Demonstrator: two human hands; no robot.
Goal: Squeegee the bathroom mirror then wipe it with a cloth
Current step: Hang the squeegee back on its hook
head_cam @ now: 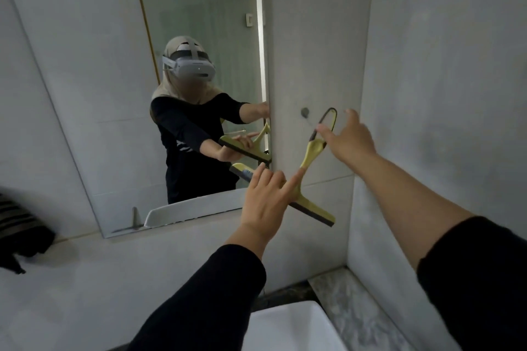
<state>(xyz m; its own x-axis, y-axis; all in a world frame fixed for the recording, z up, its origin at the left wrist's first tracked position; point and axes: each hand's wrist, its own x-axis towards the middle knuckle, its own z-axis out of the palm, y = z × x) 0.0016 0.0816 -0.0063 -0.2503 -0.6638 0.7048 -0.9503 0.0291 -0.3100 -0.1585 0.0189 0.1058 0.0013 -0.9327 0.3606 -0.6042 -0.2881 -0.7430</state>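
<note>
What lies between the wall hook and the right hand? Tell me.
Head view: the dark loop of the squeegee handle. It lies between the hook and the right hand, whose fingers touch it.

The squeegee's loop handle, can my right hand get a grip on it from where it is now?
Probably yes. The right hand is open right beside the loop handle of the squeegee, one fingertip already at it, and nothing lies between. The left hand only props the neck lower down.
</note>
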